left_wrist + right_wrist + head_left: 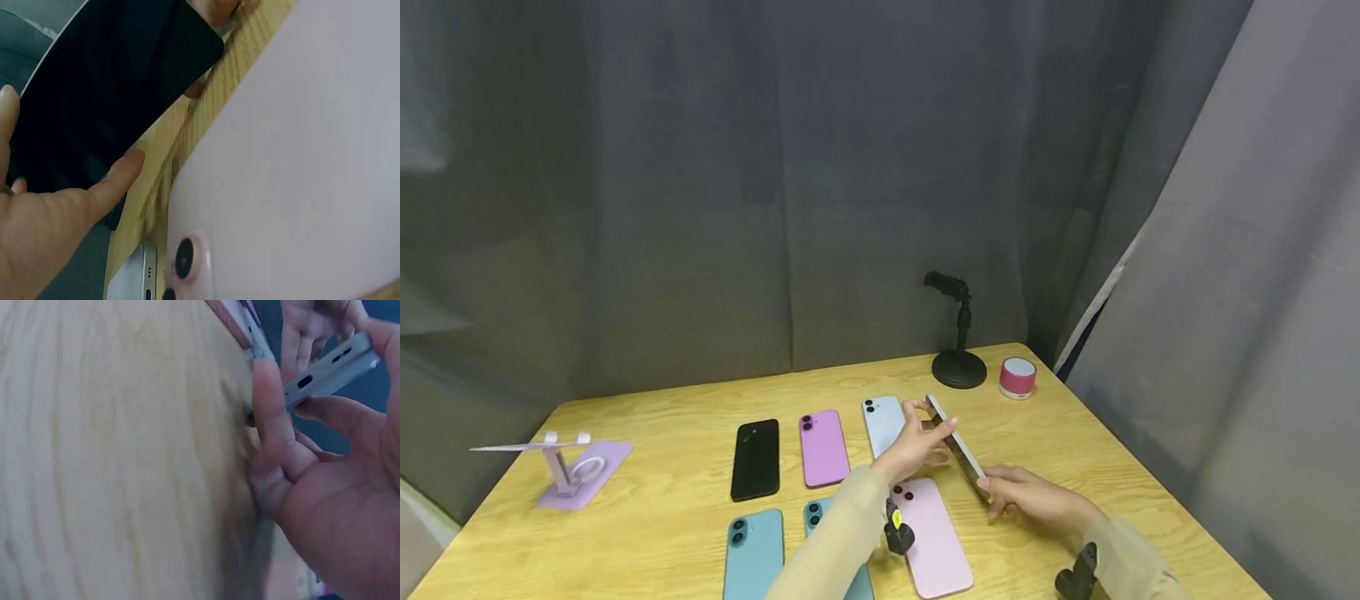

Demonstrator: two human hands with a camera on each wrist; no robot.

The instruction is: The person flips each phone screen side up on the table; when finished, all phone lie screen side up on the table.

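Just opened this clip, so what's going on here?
A person holds a tilted phone, left-hand grip at its far end, right-hand grip at its near end. Six other phones lie on the wooden table: a black one, a purple one, a pale blue one, a pink one and two teal ones. A black stand is at the far right, a lilac stand at the left.

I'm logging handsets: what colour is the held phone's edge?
Silvery grey; the phone's edge shows best in the right wrist view.
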